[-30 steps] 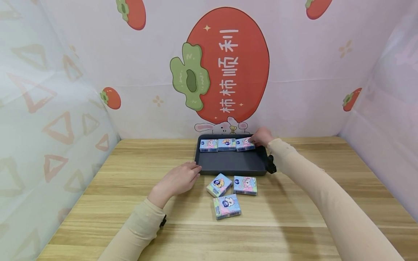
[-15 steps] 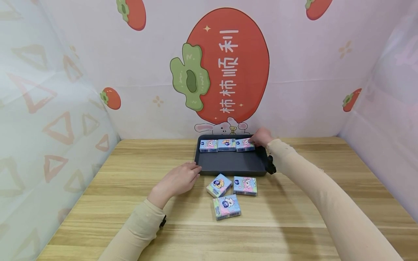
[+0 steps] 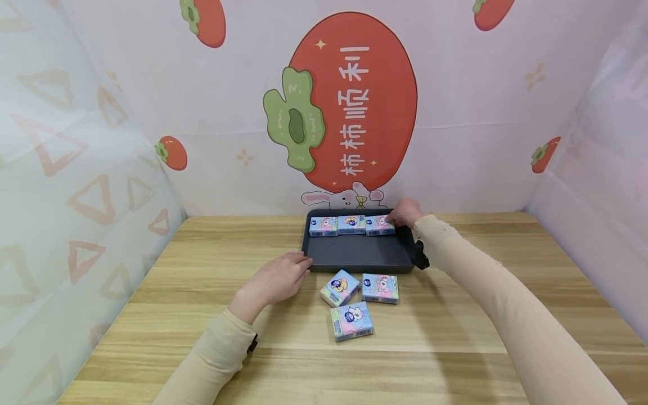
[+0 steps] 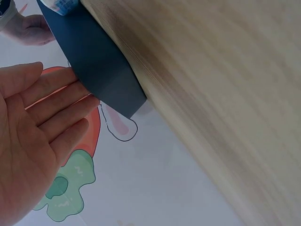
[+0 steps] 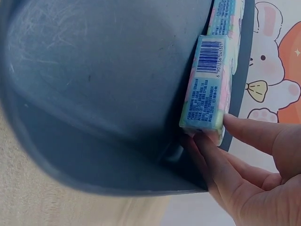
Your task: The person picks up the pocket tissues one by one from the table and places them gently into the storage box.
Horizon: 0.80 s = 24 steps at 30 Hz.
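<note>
- Box-shaped, pale-blue-and-pink printed packets (image 3: 323, 226) are lying in two groups: three in a row along the far wall of a dark grey rectangular tray (image 3: 354, 253), three loose on the wood-grain table (image 3: 238, 242) just before it.
- At the left, the person's left hand (image 3: 275, 278) is holding nothing; its fingers are lying straight, tips touching the tray's near left corner. Pressing unevenly there could shift the tray and skew the row.
- In the middle, the askew loose packet (image 3: 340, 286) is sitting very close to the nearest loose packet (image 3: 352, 323) and the right loose packet (image 3: 380, 288); a careless reach could knock its neighbours.
- At the right, the person's right hand (image 3: 406, 212) is pinching the row's rightmost packet (image 3: 378, 225) by its outer end, between thumb and fingers. Pushing leftward too hard would probably buckle the row; dragging fingertips on release could turn this packet crooked. Whether its base is resting flat cannot be told.
</note>
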{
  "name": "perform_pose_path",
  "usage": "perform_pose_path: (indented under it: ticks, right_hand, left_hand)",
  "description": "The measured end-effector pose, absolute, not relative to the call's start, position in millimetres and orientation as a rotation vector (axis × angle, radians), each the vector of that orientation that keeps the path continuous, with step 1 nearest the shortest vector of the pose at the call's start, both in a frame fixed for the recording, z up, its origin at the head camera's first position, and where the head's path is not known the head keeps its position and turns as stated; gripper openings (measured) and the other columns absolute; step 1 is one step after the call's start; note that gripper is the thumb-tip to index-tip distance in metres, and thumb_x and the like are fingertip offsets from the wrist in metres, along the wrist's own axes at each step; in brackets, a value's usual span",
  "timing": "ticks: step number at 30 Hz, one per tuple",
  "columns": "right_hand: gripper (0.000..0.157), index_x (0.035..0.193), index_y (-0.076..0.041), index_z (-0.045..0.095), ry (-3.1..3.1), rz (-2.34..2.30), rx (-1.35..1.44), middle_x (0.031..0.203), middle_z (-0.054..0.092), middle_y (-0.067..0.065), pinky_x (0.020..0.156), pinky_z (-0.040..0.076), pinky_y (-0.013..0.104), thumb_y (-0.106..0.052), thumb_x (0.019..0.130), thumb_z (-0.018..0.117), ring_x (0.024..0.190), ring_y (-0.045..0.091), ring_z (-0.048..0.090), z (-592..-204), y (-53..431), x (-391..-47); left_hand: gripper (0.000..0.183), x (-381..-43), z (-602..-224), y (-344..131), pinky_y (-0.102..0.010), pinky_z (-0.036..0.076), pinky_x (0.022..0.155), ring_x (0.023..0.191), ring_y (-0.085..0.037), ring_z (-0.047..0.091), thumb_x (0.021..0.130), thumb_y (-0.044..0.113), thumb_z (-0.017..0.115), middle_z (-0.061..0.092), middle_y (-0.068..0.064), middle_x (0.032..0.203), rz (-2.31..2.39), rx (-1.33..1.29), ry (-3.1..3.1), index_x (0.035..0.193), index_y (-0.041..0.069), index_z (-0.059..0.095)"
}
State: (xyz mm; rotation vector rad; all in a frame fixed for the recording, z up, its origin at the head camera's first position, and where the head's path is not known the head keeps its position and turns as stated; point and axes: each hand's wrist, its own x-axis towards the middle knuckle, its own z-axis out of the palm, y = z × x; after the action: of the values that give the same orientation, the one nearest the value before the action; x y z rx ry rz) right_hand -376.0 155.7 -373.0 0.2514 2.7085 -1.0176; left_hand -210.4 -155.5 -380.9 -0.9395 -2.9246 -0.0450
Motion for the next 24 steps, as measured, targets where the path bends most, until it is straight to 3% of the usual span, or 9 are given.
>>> perform_pose_path:
  ticks: [9,17,24]
  right_hand:
    - [0.036,0.108,0.011,0.065,2.704,-1.016,0.257,0.097,0.067,0.019,0.085,0.057,0.036,-0.012,0.081,0.073,0.076,0.023,0.067,-370.9,153.9,-374.9]
    - [0.033,0.104,0.011,0.067,2.734,-0.995,0.237,0.085,0.066,0.015,0.081,0.058,0.036,-0.010,0.079,0.075,0.065,0.017,0.063,-370.2,154.4,-374.2]
    - [0.031,0.101,0.009,0.068,2.738,-0.984,0.239,0.078,0.065,0.011,0.080,0.058,0.036,-0.011,0.078,0.075,0.069,0.019,0.061,-368.8,154.5,-372.4]
  left_hand:
    - [0.035,-211.1,-381.3,-155.8,-0.042,0.043,0.106,0.123,-0.031,0.054,0.098,0.021,0.048,0.060,-0.017,0.127,-0.035,-0.930,-2.939,0.124,0.000,0.061]
    - [0.035,-212.3,-381.9,-155.0,-0.042,0.043,0.106,0.122,-0.031,0.054,0.098,0.020,0.049,0.060,-0.017,0.126,-0.034,-0.939,-2.936,0.123,-0.001,0.061]
    - [0.035,-212.8,-383.3,-155.3,-0.042,0.044,0.106,0.122,-0.031,0.054,0.098,0.020,0.049,0.060,-0.018,0.126,-0.016,-0.941,-2.928,0.123,-0.001,0.062]
